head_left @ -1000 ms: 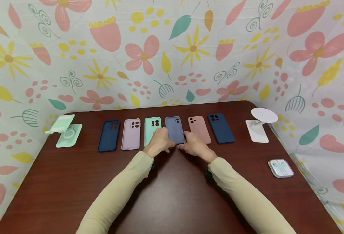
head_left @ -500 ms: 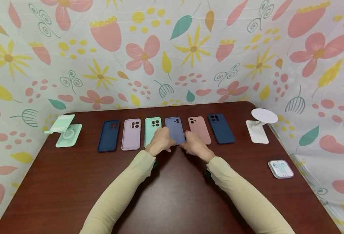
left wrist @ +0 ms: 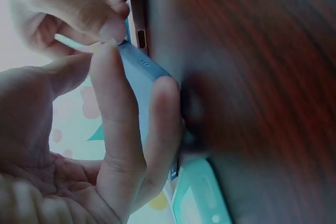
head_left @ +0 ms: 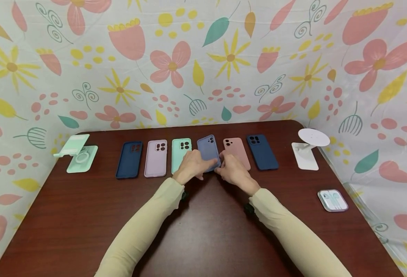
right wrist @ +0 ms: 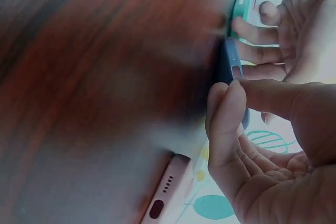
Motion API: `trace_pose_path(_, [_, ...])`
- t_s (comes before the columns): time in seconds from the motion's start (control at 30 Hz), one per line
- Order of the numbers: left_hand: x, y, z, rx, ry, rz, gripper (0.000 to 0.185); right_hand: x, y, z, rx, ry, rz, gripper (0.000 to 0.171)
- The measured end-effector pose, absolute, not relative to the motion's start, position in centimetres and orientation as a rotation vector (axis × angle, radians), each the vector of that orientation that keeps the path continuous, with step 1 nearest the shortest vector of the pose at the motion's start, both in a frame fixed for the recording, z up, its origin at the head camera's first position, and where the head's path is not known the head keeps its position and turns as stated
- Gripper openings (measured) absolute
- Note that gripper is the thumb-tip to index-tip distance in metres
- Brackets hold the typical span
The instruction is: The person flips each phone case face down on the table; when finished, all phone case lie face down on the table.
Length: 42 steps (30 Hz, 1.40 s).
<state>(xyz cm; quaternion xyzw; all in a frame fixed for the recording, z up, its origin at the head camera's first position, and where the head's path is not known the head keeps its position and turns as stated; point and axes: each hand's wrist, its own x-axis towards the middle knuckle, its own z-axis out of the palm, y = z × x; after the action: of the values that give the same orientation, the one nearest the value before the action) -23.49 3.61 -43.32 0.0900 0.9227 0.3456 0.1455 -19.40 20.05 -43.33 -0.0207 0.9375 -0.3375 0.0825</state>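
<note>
Both hands meet at the middle of a row of six phone cases on the dark wooden table [head_left: 203, 231]. The left hand [head_left: 189, 167] and the right hand [head_left: 234, 172] both grip the blue-grey case [head_left: 208, 151] by its near end, fingers curled round its edges. That case sits fourth from the left in the row; its far end is tilted up and angled slightly off the line of the others.

Left wrist view: fingers [left wrist: 160, 124] wrap the case's edge, thumb on the opposite side. Right wrist view: thumb and forefinger [right wrist: 226, 114] pinch the bottom edge near the port cutout.

Neighbours lying flat: mint case [head_left: 180, 154] just to the left, pink case [head_left: 236, 152] just to the right, partly behind the right hand. Further out: lilac case [head_left: 155, 157], navy case [head_left: 129, 159], second navy case [head_left: 262, 151].

Mint phone stand [head_left: 77, 154] at far left. White stand [head_left: 309, 148] at far right. Boxed earphones [head_left: 332, 200] near the right table edge.
</note>
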Motion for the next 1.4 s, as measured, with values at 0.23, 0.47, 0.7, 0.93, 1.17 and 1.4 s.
trace_pose_path(0.23, [-23.2, 3.9, -43.4, 0.222, 2.606, 1.079, 0.068, -18.8, 20.1, -42.9, -0.138, 2.891, -1.022, 0.054])
trace_pose_path(0.47, [-23.0, 4.2, -43.1, 0.171, 2.552, 1.098, 0.072, -18.0, 19.9, -42.5, -0.16, 2.91, -1.021, 0.052])
trace_pose_path(0.7, [-22.9, 4.5, -43.1, 0.151, 2.446, 1.2, 0.059, -17.6, 19.6, -42.3, -0.188, 2.892, -1.087, 0.054])
trace_pose_path(0.93, [-23.1, 3.6, -43.4, 0.159, 2.245, 1.428, 0.057, -18.1, 19.5, -42.8, -0.184, 2.844, -1.058, 0.056])
trace_pose_path(1.17, [-23.4, 2.4, -43.3, 0.17, 2.112, 1.483, 0.057, -19.0, 19.1, -43.2, -0.131, 2.735, -1.021, 0.048])
trace_pose_path(1.4, [-23.3, 1.5, -42.9, 0.139, 2.078, 1.558, 0.057, -19.6, 18.7, -43.5, -0.106, 2.683, -1.016, 0.05])
